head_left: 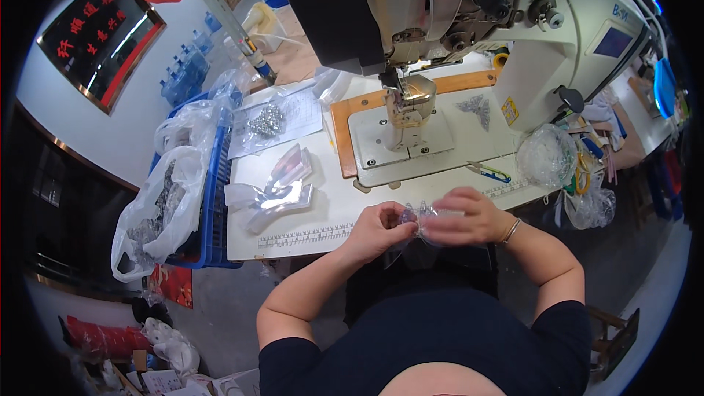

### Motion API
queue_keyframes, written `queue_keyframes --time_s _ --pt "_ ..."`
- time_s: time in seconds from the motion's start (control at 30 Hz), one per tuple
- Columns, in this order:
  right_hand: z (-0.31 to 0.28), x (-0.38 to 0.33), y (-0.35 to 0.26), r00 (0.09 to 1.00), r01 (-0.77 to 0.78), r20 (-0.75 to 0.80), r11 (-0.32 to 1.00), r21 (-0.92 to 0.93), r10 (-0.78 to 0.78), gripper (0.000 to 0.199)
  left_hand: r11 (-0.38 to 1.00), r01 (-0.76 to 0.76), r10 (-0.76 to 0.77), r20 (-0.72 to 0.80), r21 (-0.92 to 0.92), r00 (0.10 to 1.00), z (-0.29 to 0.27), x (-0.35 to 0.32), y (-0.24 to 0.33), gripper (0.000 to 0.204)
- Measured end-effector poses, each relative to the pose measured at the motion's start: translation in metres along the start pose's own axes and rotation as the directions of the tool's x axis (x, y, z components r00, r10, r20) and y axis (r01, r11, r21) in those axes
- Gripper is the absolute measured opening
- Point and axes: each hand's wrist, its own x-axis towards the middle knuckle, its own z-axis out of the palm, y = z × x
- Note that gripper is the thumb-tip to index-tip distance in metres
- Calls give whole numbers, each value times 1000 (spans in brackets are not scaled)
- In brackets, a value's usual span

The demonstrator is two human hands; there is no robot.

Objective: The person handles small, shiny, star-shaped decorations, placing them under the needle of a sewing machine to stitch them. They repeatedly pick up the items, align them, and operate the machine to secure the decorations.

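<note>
At the table's front edge my left hand (375, 233) is closed, its thumb and fingers pinching a clear plastic piece (408, 214). Thin transparent parts of that piece stick up between my hands and hang below them; its exact kind is unclear. Against its other side is my right hand (469, 218), smeared by motion, so its grip does not show. A sewing machine (411, 114) with a raised post stands just beyond my hands. To the right of the post lie small thread snips (489, 171) with coloured handles.
Clear plastic sheets (282, 191) lie left of the machine, below a pile of small shiny pieces (267, 121) on paper. A blue crate (214, 198) with plastic bags adjoins the table's left edge. A ruler strip (308, 236) runs along the front; a clear bag (546, 155) sits right.
</note>
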Motion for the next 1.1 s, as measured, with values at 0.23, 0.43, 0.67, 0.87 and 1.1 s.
queue_keyframes --time_s 0.23,0.43,0.67,0.87,1.1 --pt "4 -40 20 335 -571 397 -151 807 855 32 969 -241 247 -284 57 926 3 1 -17 15" --pt "10 0 -12 648 -734 121 575 363 752 36 962 -275 265 -298 10 917 12 2 -18 15" --pt "20 11 -28 556 -780 95 478 405 826 29 934 -336 357 -377 124 855 13 4 -23 16" --pt "29 25 -39 617 -697 -230 658 285 753 27 808 -404 576 -433 429 693 15 12 -35 16" --pt "45 11 -31 247 -322 529 -446 835 812 25 739 -420 653 -409 527 637 26 9 -28 13"
